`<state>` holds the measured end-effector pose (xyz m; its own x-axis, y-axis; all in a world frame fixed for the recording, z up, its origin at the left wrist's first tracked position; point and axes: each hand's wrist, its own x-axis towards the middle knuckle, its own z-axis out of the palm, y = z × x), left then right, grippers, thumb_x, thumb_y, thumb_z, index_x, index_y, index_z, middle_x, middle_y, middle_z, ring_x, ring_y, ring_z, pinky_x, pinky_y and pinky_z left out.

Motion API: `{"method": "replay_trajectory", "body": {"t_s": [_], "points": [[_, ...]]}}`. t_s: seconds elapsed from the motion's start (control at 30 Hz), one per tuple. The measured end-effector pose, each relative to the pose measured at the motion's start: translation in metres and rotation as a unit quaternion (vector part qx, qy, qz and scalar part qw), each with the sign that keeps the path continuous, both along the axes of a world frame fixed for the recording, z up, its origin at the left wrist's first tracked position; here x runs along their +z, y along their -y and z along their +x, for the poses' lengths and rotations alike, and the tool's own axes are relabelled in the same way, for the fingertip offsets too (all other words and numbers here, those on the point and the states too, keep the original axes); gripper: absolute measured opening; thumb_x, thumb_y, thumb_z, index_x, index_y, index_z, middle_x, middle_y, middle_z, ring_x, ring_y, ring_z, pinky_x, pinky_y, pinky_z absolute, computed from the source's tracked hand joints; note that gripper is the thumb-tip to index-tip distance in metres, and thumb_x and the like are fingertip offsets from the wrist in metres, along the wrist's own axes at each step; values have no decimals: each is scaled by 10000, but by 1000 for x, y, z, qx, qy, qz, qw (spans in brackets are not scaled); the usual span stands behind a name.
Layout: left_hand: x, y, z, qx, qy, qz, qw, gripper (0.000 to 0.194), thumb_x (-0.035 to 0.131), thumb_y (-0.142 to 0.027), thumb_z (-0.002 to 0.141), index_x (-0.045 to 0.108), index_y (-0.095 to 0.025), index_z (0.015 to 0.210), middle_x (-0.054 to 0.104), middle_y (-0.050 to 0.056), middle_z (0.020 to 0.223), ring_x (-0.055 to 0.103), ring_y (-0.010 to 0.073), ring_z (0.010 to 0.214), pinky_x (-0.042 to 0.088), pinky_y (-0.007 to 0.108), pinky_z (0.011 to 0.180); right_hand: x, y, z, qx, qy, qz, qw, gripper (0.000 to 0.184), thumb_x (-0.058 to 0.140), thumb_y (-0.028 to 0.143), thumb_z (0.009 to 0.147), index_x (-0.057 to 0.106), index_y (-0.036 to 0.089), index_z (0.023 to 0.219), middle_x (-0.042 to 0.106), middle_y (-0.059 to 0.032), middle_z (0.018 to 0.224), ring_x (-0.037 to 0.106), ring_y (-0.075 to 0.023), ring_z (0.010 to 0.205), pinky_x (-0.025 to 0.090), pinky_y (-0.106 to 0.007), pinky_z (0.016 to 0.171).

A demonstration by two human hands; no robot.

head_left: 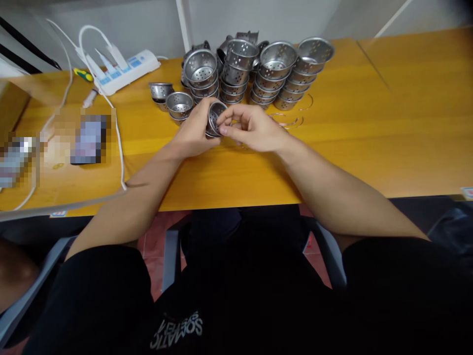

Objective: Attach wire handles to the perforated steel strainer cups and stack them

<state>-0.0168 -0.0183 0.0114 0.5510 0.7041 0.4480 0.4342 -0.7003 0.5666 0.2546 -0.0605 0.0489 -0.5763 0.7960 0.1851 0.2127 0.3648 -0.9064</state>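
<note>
My left hand (194,129) is wrapped round a small perforated metal strainer cup (213,118), tilted with its opening toward my right hand. My right hand (253,129) has its thumb and fingers bent together at the cup's mouth; whatever they pinch, if anything, is too small to make out. Just beyond my left hand stands a short stack of similar cups (179,104). Thin wire rings (286,121) lie on the table to the right of my right hand, partly hidden by it.
Tall stacks of perforated cups (278,61) line the back of the yellow table (369,133). A white power strip (127,74) with plugged cables stands back left, near a yellow-green tool (83,75). A blurred-out phone-like object (89,140) lies left. A white cable (118,143) crosses the table there.
</note>
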Motion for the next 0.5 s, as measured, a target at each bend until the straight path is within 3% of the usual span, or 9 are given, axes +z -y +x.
{"method": "replay_trajectory", "body": {"t_s": [0.07, 0.13, 0.2, 0.27, 0.4, 0.5], "points": [[-2, -1, 0, 12, -23, -14, 1000, 902, 1028, -728, 941, 587, -349, 1632, 744, 115, 1643, 683, 450, 1538, 590, 678, 1292, -2, -1, -1, 23, -20, 8, 1000, 962, 894, 1148, 972, 801, 289, 1395, 813, -100, 1223, 719, -257, 858, 658, -432, 719], [-3, -2, 1, 14, -29, -19, 999, 933, 1068, -731, 919, 588, -342, 1618, 743, 124, 1631, 676, 472, 1553, 591, 686, 1275, -3, -2, -2, 36, -18, 14, 999, 936, 874, 1159, 986, 799, 288, 1320, 793, -87, 1134, 732, -275, 885, 669, -445, 763], [-3, 0, 3, 15, -26, -16, 999, 966, 1114, -745, 878, 595, -344, 1587, 752, 120, 1608, 700, 464, 1503, 609, 679, 1240, -3, -4, -1, 20, -1, 8, 1000, 923, 849, 1180, 988, 776, 295, 1238, 769, -76, 1052, 742, -295, 894, 677, -458, 792], [-1, 4, 5, 27, -18, -9, 999, 957, 1133, -731, 860, 603, -347, 1559, 774, 104, 1556, 741, 429, 1399, 643, 656, 1182, -1, -4, 1, -20, 19, 3, 1000, 926, 819, 1182, 1006, 764, 303, 1292, 776, -83, 1056, 752, -311, 898, 691, -466, 800], [8, 15, 5, 64, -19, -16, 998, 930, 1126, -603, 819, 606, -326, 1539, 799, 97, 1445, 827, 440, 1313, 690, 624, 1106, 3, -2, 5, -80, 77, 65, 992, 871, 793, 1027, 1137, 714, 324, 1646, 825, -133, 1324, 793, -350, 1045, 731, -495, 928], [15, 18, 4, 73, -35, -39, 996, 867, 1097, -583, 851, 622, -305, 1521, 814, 93, 1418, 851, 475, 1392, 685, 623, 1207, 7, 0, 11, -26, 109, 148, 983, 652, 786, 872, 1206, 810, 315, 1543, 789, -166, 1517, 798, -389, 1186, 716, -559, 1089]]}}
